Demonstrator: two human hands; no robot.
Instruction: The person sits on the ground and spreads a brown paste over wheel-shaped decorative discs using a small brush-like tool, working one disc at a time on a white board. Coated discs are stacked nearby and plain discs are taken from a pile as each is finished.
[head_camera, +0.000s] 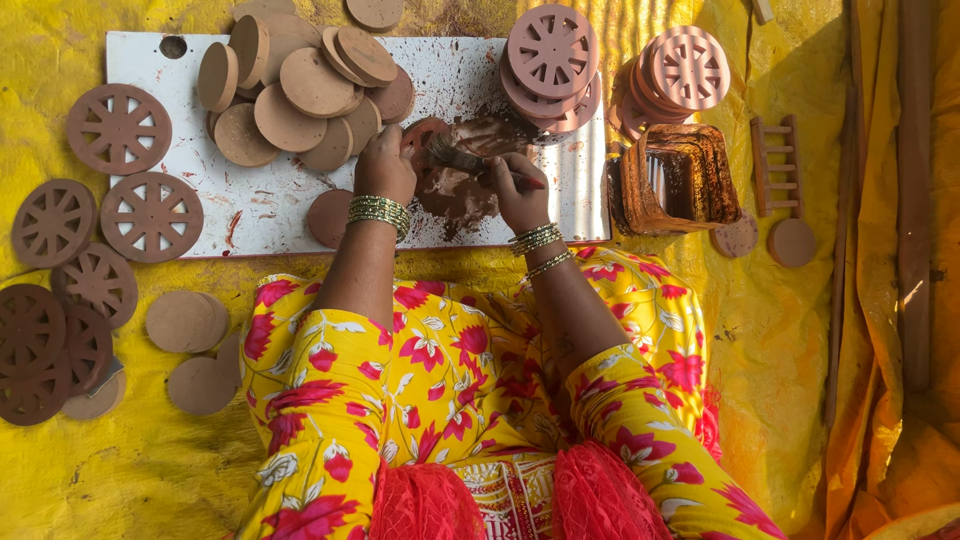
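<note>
My left hand (385, 165) presses on a round clay disc (422, 135) lying on the white board (250, 205). My right hand (520, 190) grips a paintbrush (460, 160) with a red handle, its bristles pointing left onto the disc. A patch of wet brown paint (455, 190) covers the board between my two hands. Bangles circle both wrists.
Plain brown discs (300, 90) are piled on the board's far side. Pale spoked wheels (552, 50) are stacked at the far right, painted dark spoked wheels (150, 215) lie left on the yellow sheet (140, 470). A paint-stained square tub (680, 180) and a small ladder piece (778, 165) sit right.
</note>
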